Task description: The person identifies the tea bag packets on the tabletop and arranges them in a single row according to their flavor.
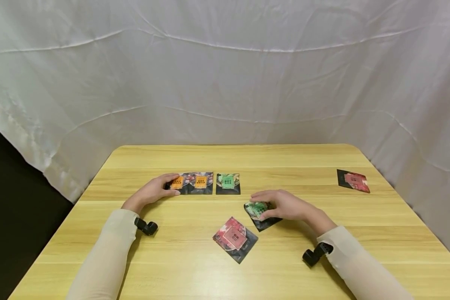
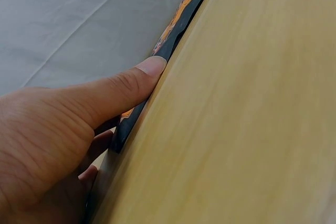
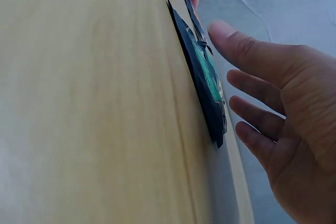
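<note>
In the head view, two packets with orange labels lie side by side at the table's back left. My left hand (image 1: 155,189) spans the left end of the left orange-label packet (image 1: 177,182), and its thumb (image 2: 152,65) touches the near edge in the left wrist view. Right of this pair lies a green-label packet (image 1: 228,183), with a narrow gap between them. My right hand (image 1: 286,205) is over a second green-label packet (image 1: 260,214), which lies askew. The right wrist view shows its fingers loosely bent, apart from that packet (image 3: 205,74).
A red-label packet (image 1: 235,239) lies turned on its corner nearer the front. Another red-label packet (image 1: 353,181) is by the right edge of the wooden table (image 1: 165,266). A pale cloth (image 1: 225,83) hangs behind the table.
</note>
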`<state>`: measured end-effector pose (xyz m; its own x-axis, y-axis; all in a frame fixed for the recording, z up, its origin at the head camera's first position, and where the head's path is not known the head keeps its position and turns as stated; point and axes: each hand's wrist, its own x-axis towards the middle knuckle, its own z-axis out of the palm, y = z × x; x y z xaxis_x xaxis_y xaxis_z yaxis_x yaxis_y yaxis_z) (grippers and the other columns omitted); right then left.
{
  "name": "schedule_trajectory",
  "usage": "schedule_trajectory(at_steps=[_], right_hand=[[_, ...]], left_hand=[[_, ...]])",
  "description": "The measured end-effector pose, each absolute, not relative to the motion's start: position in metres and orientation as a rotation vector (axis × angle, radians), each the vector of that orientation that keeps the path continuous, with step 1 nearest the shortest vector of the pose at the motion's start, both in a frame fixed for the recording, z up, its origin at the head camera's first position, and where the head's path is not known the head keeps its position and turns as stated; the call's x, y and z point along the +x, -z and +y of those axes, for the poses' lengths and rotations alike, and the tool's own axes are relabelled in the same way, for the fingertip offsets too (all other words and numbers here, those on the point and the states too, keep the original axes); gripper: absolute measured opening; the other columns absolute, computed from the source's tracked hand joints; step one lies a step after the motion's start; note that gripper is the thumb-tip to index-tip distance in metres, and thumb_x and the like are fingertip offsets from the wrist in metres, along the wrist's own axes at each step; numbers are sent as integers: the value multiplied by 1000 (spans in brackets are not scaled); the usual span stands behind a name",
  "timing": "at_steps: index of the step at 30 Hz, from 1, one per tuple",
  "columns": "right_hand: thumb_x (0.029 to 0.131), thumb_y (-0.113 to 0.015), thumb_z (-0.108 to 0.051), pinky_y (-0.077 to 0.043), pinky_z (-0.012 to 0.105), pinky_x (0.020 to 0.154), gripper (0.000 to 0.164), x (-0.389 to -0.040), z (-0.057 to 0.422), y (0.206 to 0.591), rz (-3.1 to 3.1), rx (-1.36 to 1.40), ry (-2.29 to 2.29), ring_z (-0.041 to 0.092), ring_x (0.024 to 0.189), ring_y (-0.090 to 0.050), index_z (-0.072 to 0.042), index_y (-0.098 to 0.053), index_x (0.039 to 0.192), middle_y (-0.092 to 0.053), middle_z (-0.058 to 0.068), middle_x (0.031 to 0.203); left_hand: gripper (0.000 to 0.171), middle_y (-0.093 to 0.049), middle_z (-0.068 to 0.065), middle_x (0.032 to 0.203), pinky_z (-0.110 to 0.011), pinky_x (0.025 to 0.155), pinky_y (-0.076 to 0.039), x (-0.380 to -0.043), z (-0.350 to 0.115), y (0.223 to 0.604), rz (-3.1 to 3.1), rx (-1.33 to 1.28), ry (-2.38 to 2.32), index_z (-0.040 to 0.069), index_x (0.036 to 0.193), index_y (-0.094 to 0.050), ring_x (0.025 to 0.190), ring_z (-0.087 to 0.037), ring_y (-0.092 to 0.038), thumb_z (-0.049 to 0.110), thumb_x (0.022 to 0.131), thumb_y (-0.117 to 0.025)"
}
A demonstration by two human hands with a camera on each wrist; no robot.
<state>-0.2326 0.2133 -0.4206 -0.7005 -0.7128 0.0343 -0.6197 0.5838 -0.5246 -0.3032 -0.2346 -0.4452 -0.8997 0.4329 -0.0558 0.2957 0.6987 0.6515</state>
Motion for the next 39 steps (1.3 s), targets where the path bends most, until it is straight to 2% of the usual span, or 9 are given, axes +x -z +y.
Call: schedule_trajectory(at_steps=[8,23,39], right_hand=[[89,-72,-34,-41,48,105,53,-233,215,423,2630,-1192,691,27,132,-47,-16,-60,137,-51,4,144],[89,-73,-33,-37,49,108,49,-233,217,420,2677,-1204,584,27,134,-45,-15,-64,133,-55,1,141],[87,-74,-30,-39,46,107,52,-231,218,420,2614,-1171,627,26,133,-46,-14,-62,135,-55,1,141]], left_hand=[[78,-29,-19,156,-60,112,-23,-303,-235,444,2715,601,-962,11,154,-34,142,-42,-23,42,91,-68],[78,-29,-20,156,-60,112,-22,-301,-234,444,2737,588,-945,11,153,-35,142,-43,-24,42,91,-69],[78,-30,-21,155,-61,112,-22,-301,-235,446,2751,602,-919,10,153,-34,141,-44,-24,43,91,-68]])
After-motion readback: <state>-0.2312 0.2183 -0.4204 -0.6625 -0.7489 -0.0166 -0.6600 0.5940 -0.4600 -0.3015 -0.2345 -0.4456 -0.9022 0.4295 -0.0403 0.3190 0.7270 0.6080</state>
